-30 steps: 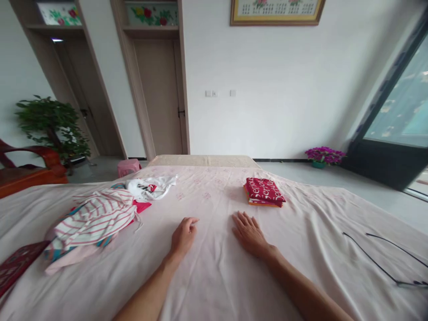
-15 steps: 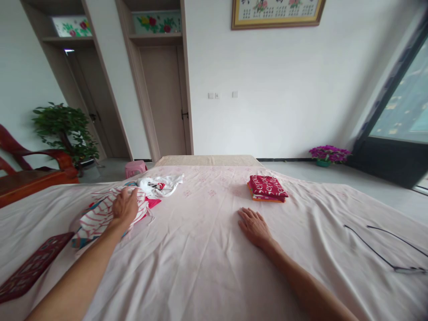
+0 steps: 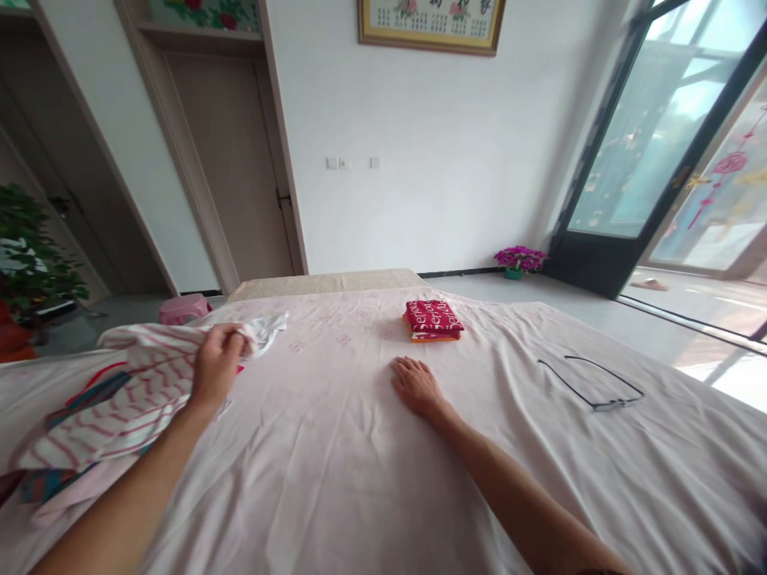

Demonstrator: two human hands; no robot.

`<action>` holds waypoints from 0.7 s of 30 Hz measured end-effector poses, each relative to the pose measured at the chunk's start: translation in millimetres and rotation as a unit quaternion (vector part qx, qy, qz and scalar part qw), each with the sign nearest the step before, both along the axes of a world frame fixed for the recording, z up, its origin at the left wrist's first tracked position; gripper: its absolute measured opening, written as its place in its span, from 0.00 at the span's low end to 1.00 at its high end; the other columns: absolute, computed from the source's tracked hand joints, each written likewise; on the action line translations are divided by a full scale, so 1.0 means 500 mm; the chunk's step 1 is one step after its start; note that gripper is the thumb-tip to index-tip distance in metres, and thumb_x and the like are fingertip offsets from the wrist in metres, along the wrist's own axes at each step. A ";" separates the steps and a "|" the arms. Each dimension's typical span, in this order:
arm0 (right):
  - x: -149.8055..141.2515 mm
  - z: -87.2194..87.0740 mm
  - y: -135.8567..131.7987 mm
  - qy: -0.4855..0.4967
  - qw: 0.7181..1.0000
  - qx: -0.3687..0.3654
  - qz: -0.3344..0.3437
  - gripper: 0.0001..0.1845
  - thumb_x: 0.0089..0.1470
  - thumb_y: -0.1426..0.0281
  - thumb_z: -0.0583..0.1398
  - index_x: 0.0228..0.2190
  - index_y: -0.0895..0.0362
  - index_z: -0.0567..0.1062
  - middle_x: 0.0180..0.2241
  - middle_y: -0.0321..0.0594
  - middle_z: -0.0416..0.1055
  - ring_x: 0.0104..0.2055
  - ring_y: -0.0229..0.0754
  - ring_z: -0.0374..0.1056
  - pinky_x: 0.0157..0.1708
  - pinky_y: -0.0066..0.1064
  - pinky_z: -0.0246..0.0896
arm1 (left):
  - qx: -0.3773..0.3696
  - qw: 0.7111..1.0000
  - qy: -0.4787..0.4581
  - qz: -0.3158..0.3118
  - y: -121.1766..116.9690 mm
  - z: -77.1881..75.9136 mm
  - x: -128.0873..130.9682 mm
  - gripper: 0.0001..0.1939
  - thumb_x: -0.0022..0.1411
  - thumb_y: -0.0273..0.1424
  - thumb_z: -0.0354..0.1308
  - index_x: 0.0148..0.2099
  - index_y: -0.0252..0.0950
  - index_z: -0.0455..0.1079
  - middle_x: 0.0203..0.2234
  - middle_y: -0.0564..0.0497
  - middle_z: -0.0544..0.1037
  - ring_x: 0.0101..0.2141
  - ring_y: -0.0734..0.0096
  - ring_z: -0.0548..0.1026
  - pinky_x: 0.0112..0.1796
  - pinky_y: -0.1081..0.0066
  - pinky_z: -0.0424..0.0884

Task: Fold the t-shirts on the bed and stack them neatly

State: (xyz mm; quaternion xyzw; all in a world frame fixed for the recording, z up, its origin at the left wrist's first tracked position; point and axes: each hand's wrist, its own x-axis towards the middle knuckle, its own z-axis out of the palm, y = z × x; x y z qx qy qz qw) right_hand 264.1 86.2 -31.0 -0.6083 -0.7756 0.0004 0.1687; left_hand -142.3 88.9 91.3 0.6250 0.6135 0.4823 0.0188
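Note:
My left hand is closed on the edge of a white garment with red stripes, lifting it off a heap of clothes at the left of the table. A white printed garment lies just beyond the hand. My right hand lies flat and open on the pale pink sheet, fingers stretched out, holding nothing. A folded red cloth with white lettering sits on an orange one a short way beyond the right hand.
A pair of thin black glasses lies on the sheet to the right. A pink stool, a potted plant and closed doors stand behind on the left. Purple flowers and a glass door are at the right.
My left hand moved left from the sheet's middle to the clothes heap, gripped the striped garment and raised it. The right hand stayed flat. The view swung right.

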 end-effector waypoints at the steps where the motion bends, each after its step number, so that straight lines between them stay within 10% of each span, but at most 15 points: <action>1: 0.001 -0.001 0.002 0.002 1.000 0.000 -0.001 0.22 0.64 0.63 0.51 0.57 0.51 0.69 0.61 0.42 0.65 0.65 0.47 0.56 0.64 0.42 0.44 | -0.042 0.994 -0.019 -0.103 -0.020 -0.005 0.051 0.24 0.66 0.43 0.43 0.53 0.33 0.65 0.38 0.45 0.78 0.35 0.66 0.77 0.39 0.66 0.74; 4: 0.006 -0.005 0.010 0.008 1.000 0.000 -0.007 0.21 0.65 0.66 0.49 0.56 0.52 0.70 0.61 0.42 0.66 0.63 0.46 0.58 0.64 0.39 0.46 | -0.176 0.916 0.009 -0.360 -0.076 -0.044 0.167 0.19 0.62 0.40 0.53 0.52 0.38 0.70 0.44 0.46 0.79 0.41 0.67 0.77 0.44 0.69 0.73; 6: 0.009 -0.007 0.015 0.011 1.000 0.002 -0.016 0.21 0.66 0.67 0.48 0.56 0.53 0.70 0.61 0.43 0.66 0.63 0.45 0.60 0.63 0.37 0.48 | -0.189 0.903 0.039 -0.384 -0.095 -0.082 0.197 0.15 0.63 0.36 0.53 0.48 0.40 0.74 0.44 0.48 0.79 0.43 0.67 0.77 0.46 0.70 0.72; 15: 0.010 -0.007 0.019 0.014 0.999 -0.003 -0.032 0.21 0.66 0.68 0.48 0.55 0.54 0.71 0.60 0.43 0.67 0.62 0.44 0.61 0.62 0.34 0.48 | -0.111 0.977 0.166 -0.069 -0.038 -0.254 0.050 0.19 0.65 0.36 0.47 0.52 0.37 0.72 0.50 0.43 0.77 0.53 0.60 0.73 0.56 0.62 0.65; 21: 0.004 0.003 0.015 0.024 0.999 -0.020 -0.044 0.21 0.65 0.67 0.49 0.56 0.54 0.71 0.61 0.43 0.66 0.62 0.44 0.60 0.62 0.34 0.47 | -0.120 0.974 0.184 -0.046 -0.017 -0.299 0.022 0.21 0.66 0.36 0.44 0.52 0.35 0.73 0.52 0.43 0.77 0.53 0.60 0.73 0.56 0.61 0.65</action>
